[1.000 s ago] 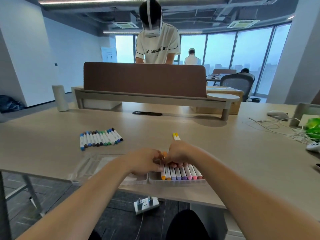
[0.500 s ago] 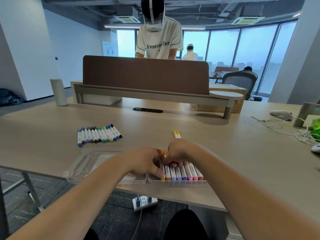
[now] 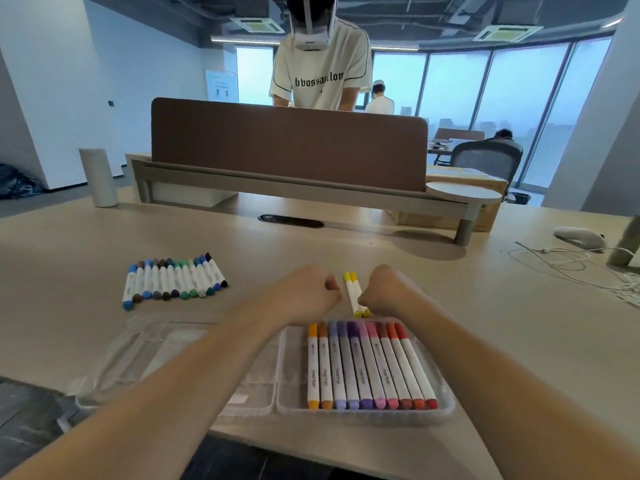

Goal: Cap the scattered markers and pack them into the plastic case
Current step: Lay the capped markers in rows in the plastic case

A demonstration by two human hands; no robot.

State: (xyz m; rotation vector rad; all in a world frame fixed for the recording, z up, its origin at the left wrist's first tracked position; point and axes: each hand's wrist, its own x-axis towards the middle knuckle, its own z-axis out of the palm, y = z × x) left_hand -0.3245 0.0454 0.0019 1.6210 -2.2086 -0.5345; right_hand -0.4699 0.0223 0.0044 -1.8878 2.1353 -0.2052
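Note:
An open clear plastic case [image 3: 446,408] lies at the table's near edge. Its right half holds a row of several capped markers [image 3: 367,368], orange through purple to red. Its left half [image 3: 138,355] holds no markers. Two yellow markers [image 3: 354,292] lie side by side just beyond the case. My left hand [image 3: 308,292] is curled shut just left of them, a small gap away. My right hand [image 3: 391,291] is curled on their right, its fingertips touching them. A row of several blue, green and brown capped markers [image 3: 173,280] lies on the table to the left.
A brown divider panel [image 3: 287,143] on a shelf crosses the table's far side, with a person standing behind it. A white cylinder [image 3: 98,178] stands far left. A white mouse [image 3: 578,237] and loose cables [image 3: 571,268] lie at the right.
Both hands left the markers in the case and moved forward to either side of the two yellow markers. The markers in the case are now uncovered.

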